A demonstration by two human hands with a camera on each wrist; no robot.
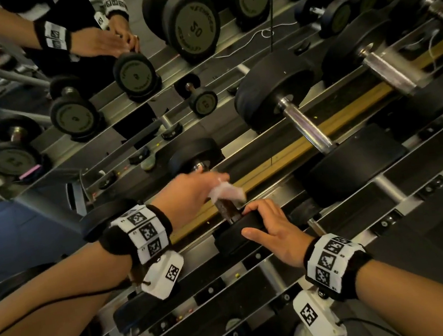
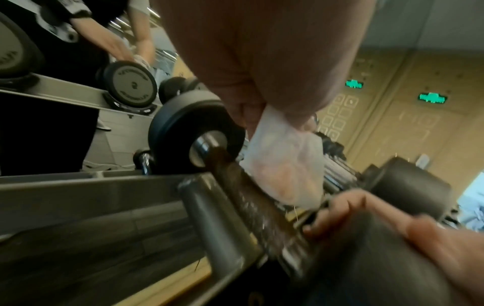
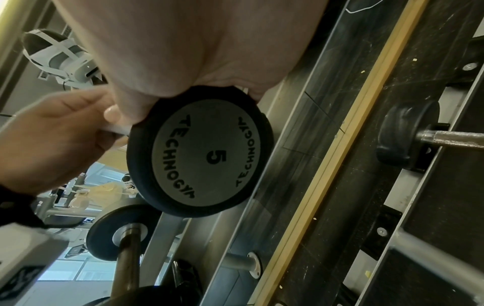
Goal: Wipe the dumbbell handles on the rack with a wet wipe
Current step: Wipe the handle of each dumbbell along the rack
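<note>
A small dumbbell marked 5 lies on the rack's upper rail [image 1: 261, 251]. My left hand [image 1: 192, 192] pinches a white wet wipe [image 1: 226, 192] and holds it against the dark knurled handle [image 1: 228, 210]. In the left wrist view the wipe [image 2: 285, 165] hangs from my fingers onto the handle [image 2: 251, 202], just short of the far head [image 2: 183, 128]. My right hand [image 1: 273, 227] grips the near head [image 1: 233, 236], fingers curled over its rim. The right wrist view shows that head's face [image 3: 201, 159], with my left hand [image 3: 52, 140] behind it.
A larger dumbbell [image 1: 303, 124] with a chrome handle sits to the right, with another beyond it. A smaller dumbbell head [image 1: 101, 219] lies to the left. A mirror behind the rack reflects the dumbbells and my arms. A wooden strip [image 1: 323, 126] runs under the rack.
</note>
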